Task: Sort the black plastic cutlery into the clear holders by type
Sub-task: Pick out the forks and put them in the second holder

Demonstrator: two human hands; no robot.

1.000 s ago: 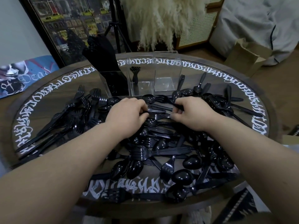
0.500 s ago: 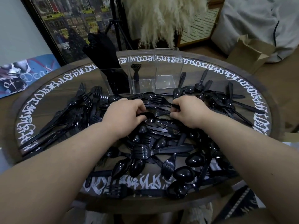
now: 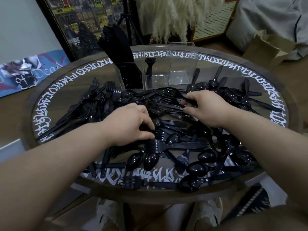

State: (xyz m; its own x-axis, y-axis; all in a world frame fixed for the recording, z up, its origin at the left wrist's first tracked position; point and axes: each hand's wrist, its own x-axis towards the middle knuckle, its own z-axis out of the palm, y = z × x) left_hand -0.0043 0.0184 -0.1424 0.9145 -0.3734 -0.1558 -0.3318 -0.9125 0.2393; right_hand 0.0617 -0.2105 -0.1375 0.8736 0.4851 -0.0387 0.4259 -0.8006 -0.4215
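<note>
Glossy black cutlery (image 3: 166,144) heaped, forks and spoons tangled

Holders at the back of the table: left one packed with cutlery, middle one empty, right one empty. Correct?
Not quite. The middle holder is not empty: the head view shows a single black fork standing in it. The left holder is packed with cutlery and the right holder is empty, as you said.

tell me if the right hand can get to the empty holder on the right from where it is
Probably yes: the right hand, gripping a fork, sits just in front of the empty holder, whose open top has nothing over it.
</note>
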